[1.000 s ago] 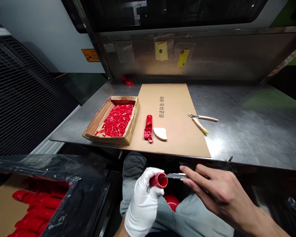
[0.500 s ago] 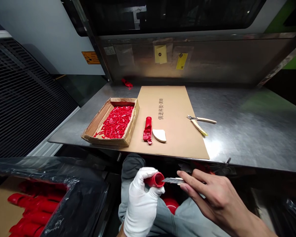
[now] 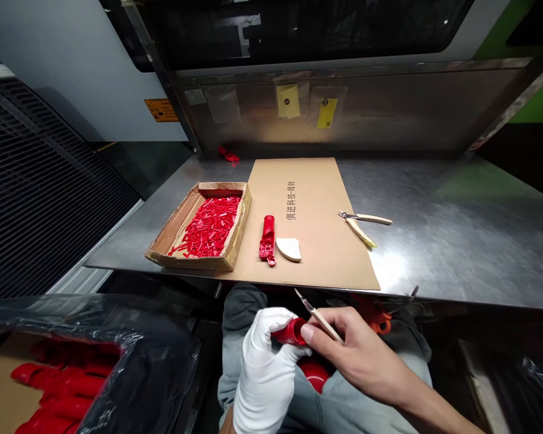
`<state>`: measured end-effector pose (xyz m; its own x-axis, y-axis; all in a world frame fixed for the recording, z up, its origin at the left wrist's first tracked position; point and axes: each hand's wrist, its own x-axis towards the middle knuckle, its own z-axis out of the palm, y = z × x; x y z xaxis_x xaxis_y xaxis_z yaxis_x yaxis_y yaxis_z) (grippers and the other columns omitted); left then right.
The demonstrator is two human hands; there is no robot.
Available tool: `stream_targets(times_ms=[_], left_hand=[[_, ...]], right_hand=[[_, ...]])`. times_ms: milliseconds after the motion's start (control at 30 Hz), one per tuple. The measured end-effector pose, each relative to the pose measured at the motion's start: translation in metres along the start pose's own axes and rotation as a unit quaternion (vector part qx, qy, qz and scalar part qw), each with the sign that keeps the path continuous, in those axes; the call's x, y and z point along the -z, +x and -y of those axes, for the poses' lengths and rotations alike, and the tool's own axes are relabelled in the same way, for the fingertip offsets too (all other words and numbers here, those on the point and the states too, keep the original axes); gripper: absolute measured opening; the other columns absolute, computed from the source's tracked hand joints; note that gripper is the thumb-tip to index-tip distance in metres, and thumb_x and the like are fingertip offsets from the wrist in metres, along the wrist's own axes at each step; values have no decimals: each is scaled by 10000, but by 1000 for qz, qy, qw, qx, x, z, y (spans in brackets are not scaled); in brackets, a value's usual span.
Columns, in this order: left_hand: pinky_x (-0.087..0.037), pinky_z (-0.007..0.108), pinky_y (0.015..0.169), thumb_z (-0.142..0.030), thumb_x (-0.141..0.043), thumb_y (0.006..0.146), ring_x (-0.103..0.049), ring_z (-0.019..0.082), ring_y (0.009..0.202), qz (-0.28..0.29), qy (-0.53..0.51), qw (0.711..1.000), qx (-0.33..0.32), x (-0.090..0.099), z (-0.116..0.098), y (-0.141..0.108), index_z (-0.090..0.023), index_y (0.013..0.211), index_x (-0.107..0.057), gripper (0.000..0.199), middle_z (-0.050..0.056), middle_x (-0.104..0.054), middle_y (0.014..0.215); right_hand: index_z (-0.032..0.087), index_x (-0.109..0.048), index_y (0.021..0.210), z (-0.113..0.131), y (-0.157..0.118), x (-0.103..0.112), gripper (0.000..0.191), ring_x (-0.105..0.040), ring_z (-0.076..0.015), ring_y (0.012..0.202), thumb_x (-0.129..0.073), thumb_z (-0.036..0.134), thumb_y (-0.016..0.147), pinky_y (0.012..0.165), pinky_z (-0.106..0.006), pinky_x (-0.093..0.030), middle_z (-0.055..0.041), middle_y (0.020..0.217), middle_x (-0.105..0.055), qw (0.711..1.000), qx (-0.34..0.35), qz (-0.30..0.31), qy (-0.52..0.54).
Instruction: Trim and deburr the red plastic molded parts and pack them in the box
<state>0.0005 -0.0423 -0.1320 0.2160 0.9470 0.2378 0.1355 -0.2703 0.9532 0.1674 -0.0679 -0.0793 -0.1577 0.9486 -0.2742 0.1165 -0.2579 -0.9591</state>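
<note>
My left hand [image 3: 266, 367], in a white glove, is wrapped round a red tubular part [image 3: 289, 333] above my lap, its open end facing right. My bare right hand [image 3: 350, 346] grips a knife [image 3: 324, 325] with a pale handle, its blade pointing up and to the left. The right thumb reaches the rim of the red part. On the cardboard sheet [image 3: 317, 241] lie another red part [image 3: 268, 238] and a white wedge-shaped piece [image 3: 289, 248].
A cardboard box [image 3: 242, 232] of small red scraps stands on the metal table [image 3: 457, 241]. Cutters [image 3: 359, 223] lie at the sheet's right edge. A plastic-lined box [image 3: 158, 343] at lower left holds red parts. A red piece [image 3: 228, 157] lies at the back.
My right hand has moved left to the tube's rim, and the knife has swung from pointing left at the opening to pointing up and left. The view has shifted slightly.
</note>
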Motion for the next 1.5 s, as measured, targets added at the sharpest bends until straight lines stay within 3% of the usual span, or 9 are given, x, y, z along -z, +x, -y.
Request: stream_targets(times_ms=[167,267,400,467,567,700,867,1300,1500], left_hand=[[-512,376,899,-261,-534,911,-649,225,1001,-7,40,998,36,7,8,-3,-202,1137,-624,250,82,-672,1090],[-499,392,927,-340,-554,905,-620,236,1077,12,50,994,92,9,6,-4,-184,1295,-484,426,126,-606,1205],[-496,372,871,-406,-592,892,-619,200,948,52,43,992,109,10,2,-4,-201,1140,-480,341,85,-579,1092],[-489,347,805,-463,-507,935,-596,178,851,100,14,990,98,10,0,-2,-206,1071,-499,291,59,-577,1006],[-463,326,734,-609,-390,929,-560,175,770,160,-18,984,72,12,-1,2,-201,1041,-548,452,50,-587,920],[-442,326,736,-696,-358,878,-559,192,774,171,-30,983,55,12,0,3,-188,992,-599,574,64,-607,889],[-438,312,702,-727,-389,840,-539,183,729,183,-78,976,93,12,0,1,-175,942,-607,602,61,-601,837],[-452,288,692,-673,-512,839,-550,176,735,135,-94,980,116,10,7,0,-189,1000,-649,529,52,-634,861],[-452,271,694,-314,-636,838,-558,163,749,116,-91,979,138,11,1,1,-201,996,-649,195,30,-640,902]], right_hand=[[184,-583,791,0,-5,7,359,-416,-106,610,-461,464,979,524,-219,-342,23,678,-481,993,45,-26,-110],[210,-602,927,-4,-12,26,249,-505,-113,638,-480,418,990,571,-230,-393,17,761,-579,958,106,-59,-258],[259,-583,1225,-13,-16,46,247,-623,-142,825,-478,306,1006,695,-249,-455,-28,1014,-657,892,225,-99,-380],[256,-579,1260,-16,-16,51,272,-603,-126,733,-494,275,1002,636,-246,-429,-18,915,-643,874,248,-94,-407],[243,-574,1288,-18,-17,54,297,-520,-104,609,-515,259,997,559,-246,-359,10,771,-568,857,265,-85,-434],[242,-561,1319,-17,-18,55,326,-469,-95,578,-522,251,996,541,-248,-316,20,743,-525,832,290,-78,-467],[228,-575,1301,-15,-16,56,314,-454,-95,570,-519,254,994,540,-252,-307,21,730,-521,806,309,-88,-497],[234,-540,1311,-18,-16,53,313,-456,-95,564,-517,258,999,521,-267,-267,26,725,-507,805,299,-82,-506],[235,-536,1309,-21,-17,51,315,-462,-98,578,-528,239,994,528,-264,-279,21,746,-519,810,295,-86,-499]])
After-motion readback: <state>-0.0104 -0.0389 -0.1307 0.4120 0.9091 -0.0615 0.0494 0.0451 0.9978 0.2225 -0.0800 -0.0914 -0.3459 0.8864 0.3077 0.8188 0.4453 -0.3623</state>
